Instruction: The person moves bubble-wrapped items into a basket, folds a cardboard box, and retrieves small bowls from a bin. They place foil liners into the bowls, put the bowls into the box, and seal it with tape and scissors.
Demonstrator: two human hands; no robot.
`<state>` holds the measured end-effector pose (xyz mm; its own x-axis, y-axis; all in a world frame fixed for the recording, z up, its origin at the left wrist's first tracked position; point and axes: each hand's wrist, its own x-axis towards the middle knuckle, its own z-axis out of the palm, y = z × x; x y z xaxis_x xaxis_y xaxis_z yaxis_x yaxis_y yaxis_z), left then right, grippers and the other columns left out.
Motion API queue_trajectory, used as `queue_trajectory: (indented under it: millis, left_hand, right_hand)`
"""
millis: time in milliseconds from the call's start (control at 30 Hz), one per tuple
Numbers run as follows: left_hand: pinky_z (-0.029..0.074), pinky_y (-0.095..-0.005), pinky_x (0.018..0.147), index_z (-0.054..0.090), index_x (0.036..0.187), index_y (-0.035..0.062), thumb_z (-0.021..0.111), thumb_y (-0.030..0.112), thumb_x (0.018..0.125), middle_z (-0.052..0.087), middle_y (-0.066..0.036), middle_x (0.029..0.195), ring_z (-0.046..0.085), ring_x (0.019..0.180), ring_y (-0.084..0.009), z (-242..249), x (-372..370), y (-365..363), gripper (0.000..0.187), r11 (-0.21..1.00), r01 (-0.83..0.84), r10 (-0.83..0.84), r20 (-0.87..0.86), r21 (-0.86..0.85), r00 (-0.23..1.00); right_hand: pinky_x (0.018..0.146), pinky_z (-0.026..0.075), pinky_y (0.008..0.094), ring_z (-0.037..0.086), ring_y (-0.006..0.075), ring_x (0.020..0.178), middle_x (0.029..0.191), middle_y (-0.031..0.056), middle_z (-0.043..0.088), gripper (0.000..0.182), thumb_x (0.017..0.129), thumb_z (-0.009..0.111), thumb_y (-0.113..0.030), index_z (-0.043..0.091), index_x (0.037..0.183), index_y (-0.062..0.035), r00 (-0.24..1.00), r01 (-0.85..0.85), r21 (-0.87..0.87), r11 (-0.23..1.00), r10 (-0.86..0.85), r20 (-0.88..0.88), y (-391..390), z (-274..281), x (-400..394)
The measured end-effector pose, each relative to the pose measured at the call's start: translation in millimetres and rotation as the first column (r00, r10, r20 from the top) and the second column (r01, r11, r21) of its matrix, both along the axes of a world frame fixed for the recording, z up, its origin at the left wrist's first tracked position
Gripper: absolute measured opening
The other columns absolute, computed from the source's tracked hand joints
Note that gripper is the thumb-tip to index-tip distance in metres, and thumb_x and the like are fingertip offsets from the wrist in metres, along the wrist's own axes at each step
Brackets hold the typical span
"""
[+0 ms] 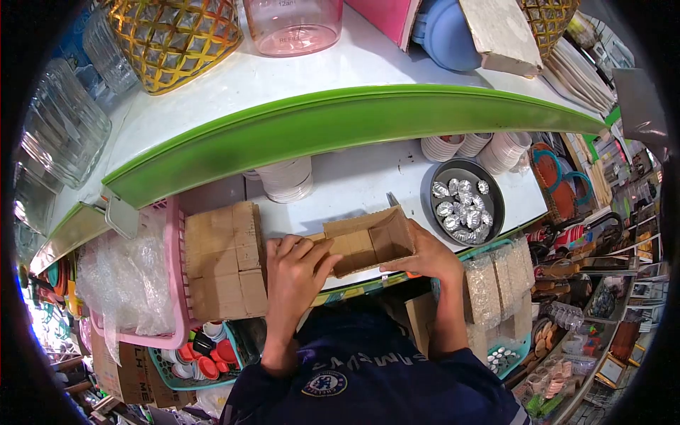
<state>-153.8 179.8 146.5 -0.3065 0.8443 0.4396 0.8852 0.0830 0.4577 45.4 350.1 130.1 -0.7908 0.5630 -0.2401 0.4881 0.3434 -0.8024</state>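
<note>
A small open cardboard box (354,250) is between my two hands, over the front edge of the white shelf. Its inside faces up and looks bare. My left hand (296,270) has its fingers bent over the box's left end. At the right end, my right hand (427,253) grips the box from the side, with part of the fingers hidden behind its wall. Close to my left hand stand brown cardboard boxes (225,262) set together. Beyond my right hand, a dark round pan (433,205) holds several small silver fluted pieces (464,207).
Overhead juts a white shelf with a green edge (340,120), carrying glassware. White stacked bowls (285,178) stand beneath it. To the left is a pink basket (177,283) with bubble wrap; a teal basket (170,379) of lids sits below. Bubble-wrapped packs (485,287) stand at right.
</note>
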Motion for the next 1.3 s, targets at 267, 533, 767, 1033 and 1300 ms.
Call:
queue_trajectory:
  millis: [267, 533, 767, 1033, 1300]
  left_hand:
    - [0.041, -0.0380, 0.091, 0.069, 0.114, 0.0052, 0.080, 0.036, 0.067, 0.057, -0.011, 0.130, 0.054, 0.094, -0.0283, -8.8, 3.5, 6.3, 0.057, 0.989, 0.147, -0.146, 0.051, -0.010, 0.988]
    - [0.038, -0.0404, 0.100, 0.055, 0.135, 0.0088, 0.080, 0.048, 0.065, 0.043, -0.005, 0.149, 0.048, 0.108, -0.0291, -6.5, 6.7, 5.9, 0.084, 0.965, 0.171, -0.153, 0.104, -0.197, 0.983]
    - [0.024, -0.0462, 0.116, 0.048, 0.139, 0.0063, 0.079, 0.047, 0.070, 0.041, -0.012, 0.147, 0.031, 0.138, -0.0380, -19.4, 5.5, 9.7, 0.085, 0.959, 0.200, -0.191, 0.063, -0.202, 0.980]
    - [0.025, -0.0469, 0.115, 0.035, 0.146, 0.0048, 0.074, 0.041, 0.079, 0.034, -0.021, 0.145, 0.027, 0.140, -0.0394, -30.7, 8.3, 10.4, 0.085, 0.948, 0.265, -0.228, 0.209, -0.173, 0.951]
    - [0.032, -0.0458, 0.110, 0.031, 0.146, 0.0010, 0.073, 0.038, 0.081, 0.029, -0.023, 0.146, 0.025, 0.141, -0.0387, -43.0, 5.5, 9.9, 0.086, 0.937, 0.320, -0.273, 0.280, -0.140, 0.921]
  right_hand:
    - [0.102, 0.043, 0.0394, 0.052, 0.0387, 0.121, 0.134, 0.0237, 0.049, 0.093, 0.066, 0.082, -0.034, 0.038, 0.141, -0.0043, 0.997, -0.062, 0.183, 0.981, 0.071, -0.041, 5.5, -18.3, 8.4]
    - [0.095, 0.045, 0.0398, 0.057, 0.0377, 0.111, 0.122, 0.0189, 0.056, 0.077, 0.075, 0.072, -0.014, 0.038, 0.144, -0.0091, 1.000, -0.008, 0.252, 0.968, 0.003, 0.017, 0.3, -13.5, 10.9]
    - [0.070, 0.050, 0.0308, 0.062, 0.0200, 0.077, 0.105, 0.0134, 0.062, 0.062, 0.084, 0.065, -0.004, 0.043, 0.142, -0.0089, 0.962, 0.247, 0.252, 0.936, -0.207, -0.176, -13.3, 45.9, 28.9]
    - [0.068, 0.052, 0.0305, 0.064, 0.0199, 0.079, 0.108, 0.0088, 0.061, 0.044, 0.085, 0.069, -0.015, 0.060, 0.128, -0.0099, 0.954, -0.017, 0.390, 0.920, 0.131, -0.268, -53.7, 56.5, -5.9]
    - [0.089, 0.051, 0.0435, 0.059, 0.0357, 0.111, 0.135, 0.0129, 0.046, 0.088, 0.064, 0.085, -0.033, 0.045, 0.138, -0.0071, 0.997, 0.032, 0.491, 0.870, -0.060, 0.042, -32.2, 42.5, -3.0]
